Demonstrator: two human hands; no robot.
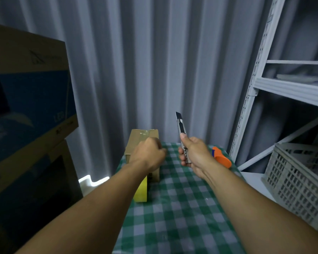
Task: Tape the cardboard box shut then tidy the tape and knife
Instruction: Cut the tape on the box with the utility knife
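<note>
A small brown cardboard box [136, 138] stands at the far left of the green checked table [182, 208], with clear tape shining across its top. My left hand [148, 154] is closed in a fist against the box's near right side; I see nothing in it. A yellow tape roll [141, 192] stands on edge just in front of the box, partly hidden by my left forearm. My right hand [193, 153] grips a grey utility knife [181, 127] to the right of the box, held above the table with its blade out and pointing up.
An orange and blue tool [222, 158] lies on the table behind my right hand. Large cardboard boxes [29, 99] are stacked on the left. A white metal shelf [290, 87] and a grey plastic crate [299, 178] stand on the right. A corrugated wall is behind.
</note>
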